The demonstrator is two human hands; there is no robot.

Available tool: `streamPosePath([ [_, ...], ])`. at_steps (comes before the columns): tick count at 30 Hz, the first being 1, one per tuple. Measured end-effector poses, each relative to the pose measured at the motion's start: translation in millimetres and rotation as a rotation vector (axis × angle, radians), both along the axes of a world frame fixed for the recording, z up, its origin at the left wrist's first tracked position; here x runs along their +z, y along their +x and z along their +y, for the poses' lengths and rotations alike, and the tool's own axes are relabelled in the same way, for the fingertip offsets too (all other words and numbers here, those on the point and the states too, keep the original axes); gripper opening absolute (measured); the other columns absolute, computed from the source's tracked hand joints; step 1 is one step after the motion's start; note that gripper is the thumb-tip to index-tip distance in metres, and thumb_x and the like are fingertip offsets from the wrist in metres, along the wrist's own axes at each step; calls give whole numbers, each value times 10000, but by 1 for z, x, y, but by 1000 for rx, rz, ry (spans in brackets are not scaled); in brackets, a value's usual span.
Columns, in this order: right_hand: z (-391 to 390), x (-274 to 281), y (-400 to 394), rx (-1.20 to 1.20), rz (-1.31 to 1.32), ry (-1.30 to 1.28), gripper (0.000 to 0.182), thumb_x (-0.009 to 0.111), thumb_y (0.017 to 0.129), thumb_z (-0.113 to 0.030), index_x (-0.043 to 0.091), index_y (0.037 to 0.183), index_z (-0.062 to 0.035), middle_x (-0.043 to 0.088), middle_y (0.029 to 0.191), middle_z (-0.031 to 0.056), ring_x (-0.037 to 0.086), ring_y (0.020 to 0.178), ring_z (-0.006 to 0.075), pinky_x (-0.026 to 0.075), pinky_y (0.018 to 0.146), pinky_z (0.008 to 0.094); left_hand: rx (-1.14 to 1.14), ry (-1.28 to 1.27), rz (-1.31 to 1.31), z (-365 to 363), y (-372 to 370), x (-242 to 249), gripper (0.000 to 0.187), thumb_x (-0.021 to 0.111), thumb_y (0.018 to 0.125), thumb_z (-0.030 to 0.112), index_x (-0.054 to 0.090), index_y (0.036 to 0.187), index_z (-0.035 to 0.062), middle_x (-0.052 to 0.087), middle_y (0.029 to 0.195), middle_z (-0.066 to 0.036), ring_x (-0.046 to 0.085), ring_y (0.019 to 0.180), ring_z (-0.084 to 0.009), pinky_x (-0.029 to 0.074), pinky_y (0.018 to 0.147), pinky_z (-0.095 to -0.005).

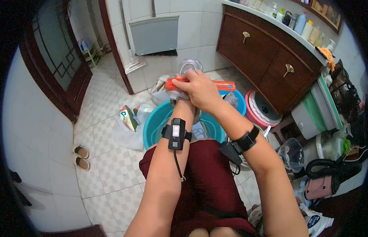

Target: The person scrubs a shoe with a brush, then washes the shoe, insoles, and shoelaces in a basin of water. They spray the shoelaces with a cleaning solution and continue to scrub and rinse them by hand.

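Observation:
My right hand [203, 91] is closed around an orange-red scrubbing brush [225, 85], its handle sticking out to the right. Directly beneath it, my left hand [183, 101] is mostly covered by a wet-looking grey-white cloth piece [174, 94], perhaps a sock, wrapped about its fingers. The brush lies across this cloth; its bristles are hidden. Both hands are above a teal basin [152, 122], where water and a light blue-grey item [200, 130] show between my arms.
A blue basin [241, 103] with grey cloth stands behind on the right, beside a pink tub [253, 108]. On the tiled floor at left lie a plastic bag with a green-white packet [128, 118] and small shoes [81, 157]. A brown cabinet [267, 51] juts out at right.

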State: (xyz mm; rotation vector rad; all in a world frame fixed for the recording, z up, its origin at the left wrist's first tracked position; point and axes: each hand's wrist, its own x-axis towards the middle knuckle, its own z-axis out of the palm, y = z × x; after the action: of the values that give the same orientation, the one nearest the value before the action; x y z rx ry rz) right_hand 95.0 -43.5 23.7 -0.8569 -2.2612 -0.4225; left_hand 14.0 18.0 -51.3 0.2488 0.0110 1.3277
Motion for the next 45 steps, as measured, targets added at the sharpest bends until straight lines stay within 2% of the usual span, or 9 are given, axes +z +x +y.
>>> streamPosePath([
  [14,16,0,-22,-117,-460,-139,160,574,727,-213,678,842,-252,538,916,41,521,906,226,448,717,379,2,79,-22,25,21,-16,406,354,890,371,472,1129,65,536,1068,-115,491,1025,-276,400,892,-401],
  [17,11,-2,-20,-63,-467,-156,215,579,726,-176,670,906,-250,546,924,61,525,907,249,452,722,384,3,106,-34,32,24,-23,382,356,894,349,475,1131,73,536,1073,-108,486,1038,-269,395,900,-398],
  [21,47,-9,12,69,72,-338,360,561,732,-90,623,1044,-260,550,929,88,525,887,296,454,735,393,-171,323,-354,71,23,-56,352,358,900,319,478,1133,83,536,1079,-99,480,1056,-260,389,909,-393],
  [22,56,-10,25,0,120,-287,359,556,731,-58,625,1041,-227,555,921,102,530,876,292,450,734,383,69,153,35,38,12,-7,357,353,907,335,467,1133,84,518,1114,-89,458,1086,-238,377,927,-371],
  [24,67,-10,41,-135,222,-186,358,545,729,6,631,1034,-161,566,904,129,540,853,285,444,731,361,131,-80,43,26,4,9,343,347,913,335,471,1114,87,518,1106,-101,484,1054,-225,396,912,-351],
  [27,70,-13,39,-128,327,-237,325,553,756,-15,622,1048,-142,565,892,129,528,857,285,433,749,353,264,-71,310,18,8,10,351,339,914,340,486,1094,78,531,1099,-106,516,1012,-207,408,897,-337],
  [32,53,-26,17,123,288,-279,313,574,755,-57,623,1049,-155,550,911,108,514,855,299,424,751,375,37,225,144,47,12,-26,429,308,913,415,464,1123,75,495,1129,-107,456,1074,-239,366,933,-331],
  [37,27,-21,8,164,295,-157,329,572,731,-54,620,1038,-161,546,908,92,516,858,292,430,743,371,52,73,81,38,12,-17,444,304,905,422,463,1131,74,493,1142,-107,454,1080,-242,358,941,-337],
  [45,-22,-4,-16,56,-84,3,430,557,677,12,601,1065,-168,543,1035,118,522,862,285,438,744,367,141,-105,45,29,8,1,469,298,892,432,461,1144,72,490,1163,-107,451,1090,-247,344,953,-348],
])
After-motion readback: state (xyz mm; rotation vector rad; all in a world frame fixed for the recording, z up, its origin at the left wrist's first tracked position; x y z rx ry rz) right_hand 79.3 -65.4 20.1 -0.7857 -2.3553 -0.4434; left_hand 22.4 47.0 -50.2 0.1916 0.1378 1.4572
